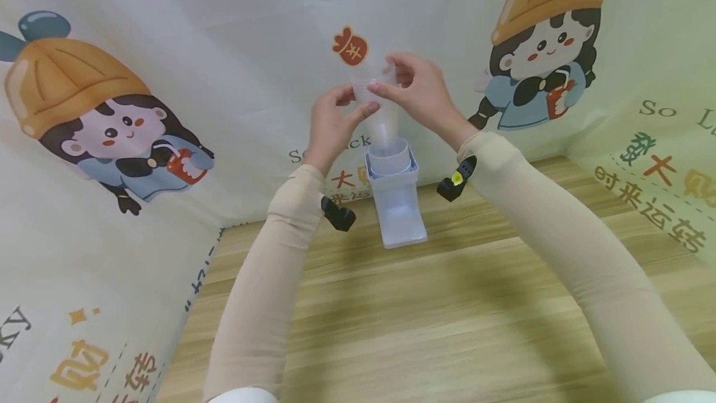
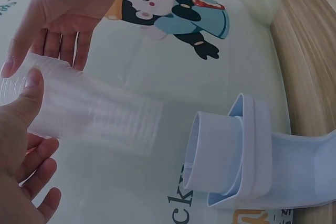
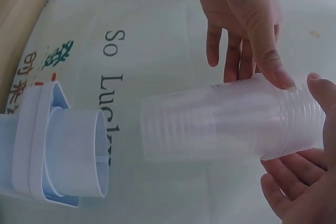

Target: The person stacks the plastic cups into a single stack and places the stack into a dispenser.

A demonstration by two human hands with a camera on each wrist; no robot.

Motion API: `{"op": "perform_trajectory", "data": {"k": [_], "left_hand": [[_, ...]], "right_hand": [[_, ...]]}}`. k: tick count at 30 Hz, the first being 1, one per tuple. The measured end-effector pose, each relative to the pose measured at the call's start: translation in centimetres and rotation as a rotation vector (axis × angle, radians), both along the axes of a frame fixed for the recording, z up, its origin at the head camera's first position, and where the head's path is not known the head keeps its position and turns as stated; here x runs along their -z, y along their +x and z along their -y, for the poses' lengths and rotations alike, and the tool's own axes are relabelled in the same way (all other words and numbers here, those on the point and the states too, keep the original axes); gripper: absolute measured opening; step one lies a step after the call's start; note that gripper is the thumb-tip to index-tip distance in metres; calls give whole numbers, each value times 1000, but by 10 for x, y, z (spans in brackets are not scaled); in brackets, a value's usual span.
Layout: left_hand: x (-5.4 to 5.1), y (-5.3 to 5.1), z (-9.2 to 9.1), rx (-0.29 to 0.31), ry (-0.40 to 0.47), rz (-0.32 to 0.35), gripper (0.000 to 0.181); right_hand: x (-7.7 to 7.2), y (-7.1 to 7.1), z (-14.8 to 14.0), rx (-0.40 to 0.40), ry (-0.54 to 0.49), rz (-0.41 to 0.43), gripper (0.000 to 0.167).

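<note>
Both hands hold a stack of clear plastic cups [image 1: 381, 118] above a white cup dispenser [image 1: 398, 204]. My left hand [image 1: 331, 122] grips the stack's upper part from the left, thumb across its front. From the right, my right hand [image 1: 421, 89] grips it near the rims. The left wrist view shows the nested cups [image 2: 105, 106] apart from the round opening of the dispenser [image 2: 215, 153]. In the right wrist view, a gap also separates the stack [image 3: 210, 121] from the dispenser's ring [image 3: 79, 150].
The dispenser stands on a wood-grain table [image 1: 425, 316], close to the back. A pale printed cloth [image 1: 268, 36] with cartoon figures and lettering hangs behind and at both sides. Small black wrist cameras [image 1: 338, 214] sit on both forearms.
</note>
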State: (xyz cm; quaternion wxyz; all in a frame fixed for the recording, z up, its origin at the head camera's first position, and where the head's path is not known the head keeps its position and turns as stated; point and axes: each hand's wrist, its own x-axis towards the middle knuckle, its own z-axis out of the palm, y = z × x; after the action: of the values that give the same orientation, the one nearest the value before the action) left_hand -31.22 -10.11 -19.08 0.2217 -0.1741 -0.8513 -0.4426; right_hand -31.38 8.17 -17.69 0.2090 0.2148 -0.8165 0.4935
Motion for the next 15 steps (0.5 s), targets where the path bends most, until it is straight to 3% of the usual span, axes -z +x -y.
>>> {"op": "perform_trajectory", "data": {"k": [7,15], "left_hand": [[10,-14,0,-43,41,-13,53],[24,-25,-3,-63,57,16,53]], "right_hand": [[11,-20,5,-5,-20,8,75],[24,-29,6,-2,-35,44,76]]}}
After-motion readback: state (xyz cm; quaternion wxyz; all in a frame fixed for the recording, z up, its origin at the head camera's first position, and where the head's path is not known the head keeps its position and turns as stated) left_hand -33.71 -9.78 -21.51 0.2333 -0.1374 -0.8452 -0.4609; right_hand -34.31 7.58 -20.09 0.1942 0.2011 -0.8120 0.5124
